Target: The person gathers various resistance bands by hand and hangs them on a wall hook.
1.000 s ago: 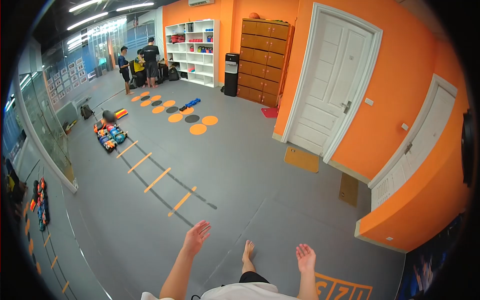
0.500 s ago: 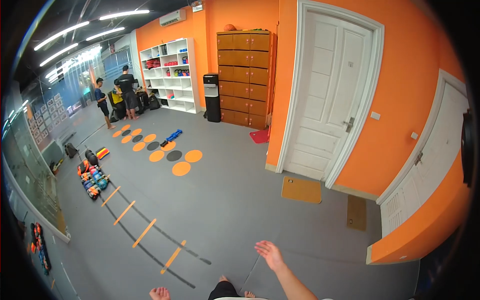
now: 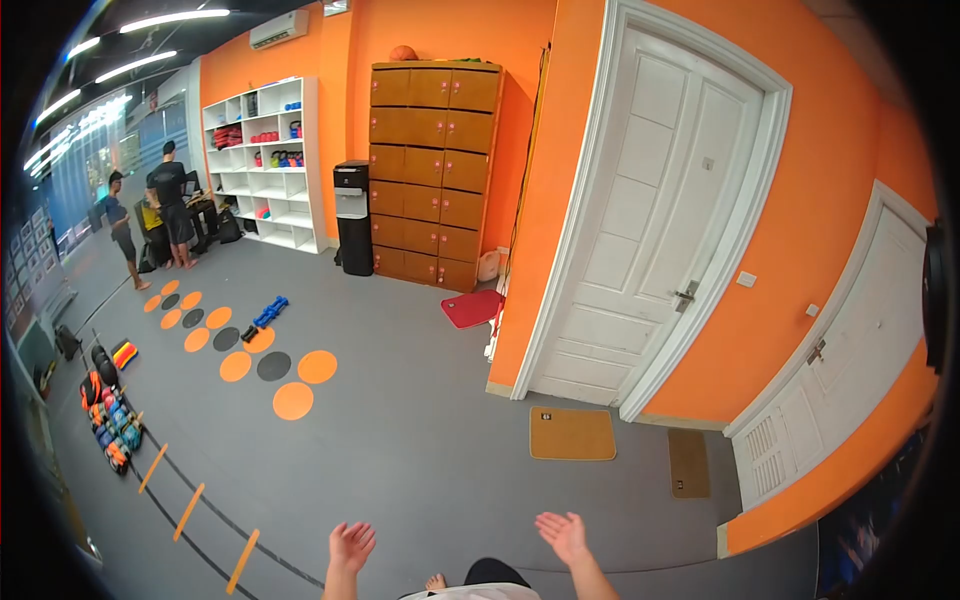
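My left hand is raised at the bottom centre, fingers slightly curled and apart, holding nothing. To its right, my right hand is held up with its fingers spread and nothing in it. Both are in the air above the grey floor, well apart from each other. Below and between them show a bare foot and a dark-clothed knee.
Orange floor discs, blue dumbbells, a floor ladder and piled gear lie left. Brown lockers, a white shelf, a white door and a mat stand or lie beyond. Two people are far left.
The view has turned right and moved forward, so the discs and ladder sit further left. My left hand has risen further into view; my right hand has shifted slightly right and lower.
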Tool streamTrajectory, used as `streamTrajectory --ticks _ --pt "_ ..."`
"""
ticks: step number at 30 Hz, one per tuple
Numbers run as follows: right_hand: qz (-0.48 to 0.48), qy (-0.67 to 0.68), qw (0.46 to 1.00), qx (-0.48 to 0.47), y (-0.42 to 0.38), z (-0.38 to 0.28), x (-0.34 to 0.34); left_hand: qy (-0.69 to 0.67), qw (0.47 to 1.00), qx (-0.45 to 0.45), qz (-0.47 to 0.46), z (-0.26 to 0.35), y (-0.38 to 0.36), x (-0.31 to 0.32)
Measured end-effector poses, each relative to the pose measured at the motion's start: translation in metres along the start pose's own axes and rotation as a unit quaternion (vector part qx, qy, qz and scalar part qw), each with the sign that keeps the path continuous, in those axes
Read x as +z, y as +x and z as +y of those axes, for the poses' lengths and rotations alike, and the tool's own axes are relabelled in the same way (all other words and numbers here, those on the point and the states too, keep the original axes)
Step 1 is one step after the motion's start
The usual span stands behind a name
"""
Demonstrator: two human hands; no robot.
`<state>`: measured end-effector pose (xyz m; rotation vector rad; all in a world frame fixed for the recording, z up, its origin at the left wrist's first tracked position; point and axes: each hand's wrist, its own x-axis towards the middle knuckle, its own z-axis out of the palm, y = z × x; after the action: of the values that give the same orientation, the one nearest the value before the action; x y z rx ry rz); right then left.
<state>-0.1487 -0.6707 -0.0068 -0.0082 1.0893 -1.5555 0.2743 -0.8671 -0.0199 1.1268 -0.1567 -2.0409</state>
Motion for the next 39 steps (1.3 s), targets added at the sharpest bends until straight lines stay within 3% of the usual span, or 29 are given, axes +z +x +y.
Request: streamTrajectory --ticks 4,6,9,11,14,16,18,19,21,23,25,27,28,32,34,35,37,38,39 --pt "0.055 0.008 0.995 -0.081 0.075 -0.045 -0.003 0.113 0.988 -0.008 -0.108 0.064 0.085 0.146" --pt "0.081 0.007 0.991 -0.109 0.124 -0.057 0.011 0.155 0.978 -0.007 -0.138 0.092 0.129 0.183" --pt "0.027 0.087 0.982 -0.163 0.210 -0.100 0.052 0.203 0.964 0.036 -0.167 0.128 0.195 0.230" --pt "-0.007 0.111 0.978 -0.177 0.276 -0.136 0.097 0.187 0.979 0.024 -0.079 0.141 0.238 0.215" --pt "-0.075 0.096 0.973 -0.195 0.365 -0.175 0.177 0.094 0.990 -0.064 -0.082 0.159 0.283 0.159" --pt "-0.093 0.079 0.978 -0.166 0.422 -0.201 0.237 0.093 0.989 -0.102 0.059 0.167 0.299 0.148" --pt "-0.181 0.008 0.969 -0.170 0.450 -0.234 0.307 -0.044 0.985 -0.052 0.161 0.156 0.348 0.099" --pt "-0.176 0.008 0.969 -0.172 0.467 -0.249 0.336 -0.041 0.985 -0.056 0.160 0.167 0.364 0.101" --pt "-0.217 -0.144 0.935 -0.241 0.508 -0.281 0.381 -0.059 0.969 0.063 0.231 0.195 0.399 0.111" --pt "-0.207 -0.188 0.914 -0.293 0.553 -0.317 0.407 -0.059 0.965 0.104 0.233 0.246 0.463 0.127" --pt "-0.182 -0.230 0.885 -0.363 0.589 -0.362 0.426 -0.058 0.960 0.139 0.237 0.280 0.513 0.156" --pt "-0.146 -0.215 0.872 -0.415 0.619 -0.401 0.448 -0.017 0.957 0.231 0.173 0.342 0.540 0.246" --pt "-0.128 -0.215 0.862 -0.441 0.632 -0.425 0.462 -0.012 0.960 0.228 0.162 0.365 0.563 0.281" --pt "-0.041 -0.278 0.756 -0.591 0.658 -0.522 0.530 0.051 0.975 0.209 0.063 0.413 0.631 0.419" --pt "0.075 -0.368 0.635 -0.675 0.641 -0.574 0.556 0.098 0.976 0.197 0.008 0.415 0.658 0.491" --pt "0.089 -0.370 0.630 -0.677 0.636 -0.598 0.566 0.136 0.974 0.180 -0.022 0.415 0.673 0.524" --pt "0.237 -0.437 0.497 -0.712 0.629 -0.637 0.572 0.185 0.969 0.155 -0.060 0.406 0.697 0.575" --pt "0.253 -0.435 0.493 -0.710 0.634 -0.651 0.572 0.199 0.965 0.141 -0.099 0.399 0.711 0.598" --pt "0.340 -0.466 0.439 -0.689 0.641 -0.667 0.573 0.211 0.959 0.127 -0.138 0.392 0.724 0.620"
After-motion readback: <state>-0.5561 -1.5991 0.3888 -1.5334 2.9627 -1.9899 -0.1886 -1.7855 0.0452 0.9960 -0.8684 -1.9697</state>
